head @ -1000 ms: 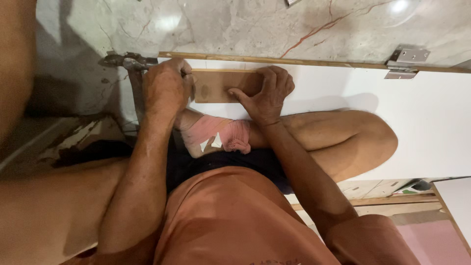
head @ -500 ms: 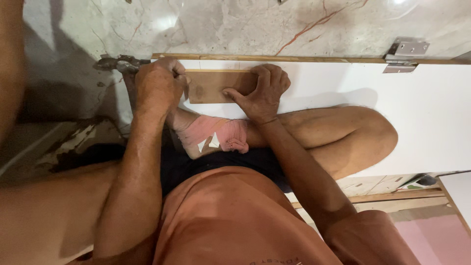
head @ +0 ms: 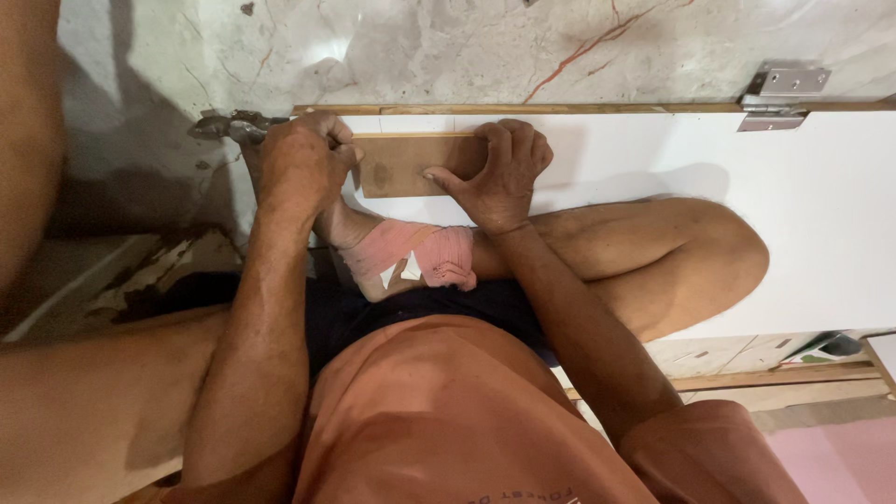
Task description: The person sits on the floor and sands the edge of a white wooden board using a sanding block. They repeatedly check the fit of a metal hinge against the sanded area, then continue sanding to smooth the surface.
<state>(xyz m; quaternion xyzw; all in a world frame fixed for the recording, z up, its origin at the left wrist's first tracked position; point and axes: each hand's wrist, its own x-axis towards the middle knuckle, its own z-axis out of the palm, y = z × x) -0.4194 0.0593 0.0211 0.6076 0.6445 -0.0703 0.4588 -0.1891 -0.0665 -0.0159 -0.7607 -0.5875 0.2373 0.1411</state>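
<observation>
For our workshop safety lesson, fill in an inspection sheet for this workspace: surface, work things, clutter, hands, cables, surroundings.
Surface: white panel lying flat on a marble floor, wood strip along its far edge.
Work things: small wood block lying on the panel near its far edge; metal tool, looks like pliers, jutting past the panel's left end.
Clutter: hinge at the panel's far edge; worn boards at left.
Hands: left hand closed around the tool's handle; right hand pressing on the block, fingers spread.
Cables: nothing seen.
Surroundings: person seated, a bandaged foot resting by the block; pink sheet at lower right.
</observation>
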